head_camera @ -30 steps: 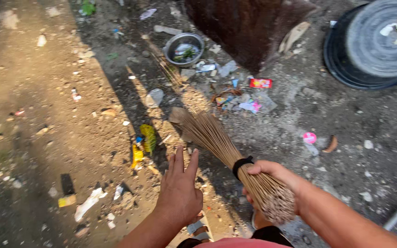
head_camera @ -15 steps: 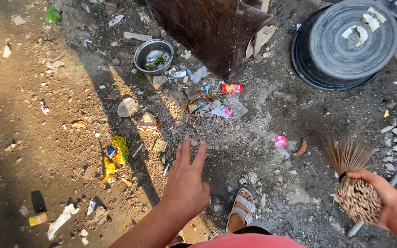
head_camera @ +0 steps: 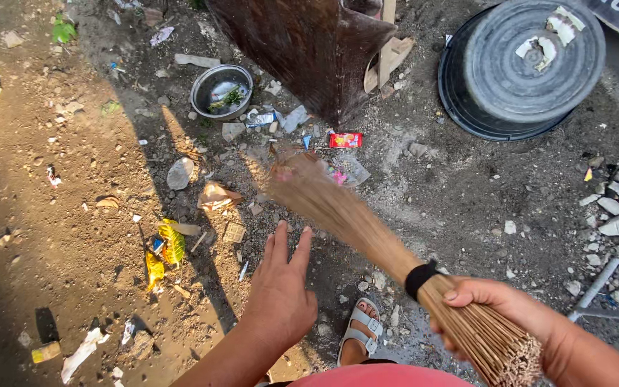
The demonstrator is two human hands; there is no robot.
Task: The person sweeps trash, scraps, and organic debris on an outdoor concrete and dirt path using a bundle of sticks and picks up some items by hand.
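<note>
Your right hand (head_camera: 499, 308) is wrapped around a stick broom (head_camera: 388, 247), fingers clamped on the bundle just behind its black band (head_camera: 421, 276); the cut butt ends jut out past your wrist toward the bottom edge, and the bristle end runs up and left away from your fingers, blurred where it meets the ground. That blurred tip lies among scraps of litter, close to a pale crumpled wrapper (head_camera: 218, 195) and just short of a small red packet (head_camera: 345, 140). Your left hand (head_camera: 281, 294) holds nothing: it hangs flat over the dirt with the fingers spread and pointing ahead, just to the left of the broom shaft and not touching it. Beyond those fingertips and a little left lie a yellow wrapper (head_camera: 170, 245) and a grey stone (head_camera: 179, 173); farther off sits a metal bowl (head_camera: 221, 90) with scraps in it. Below your left hand, a foot in a pale sandal (head_camera: 362, 331) stands on the ground. Well beyond your right hand, at the upper right, rests a dark upturned round tub (head_camera: 521, 64).
</note>
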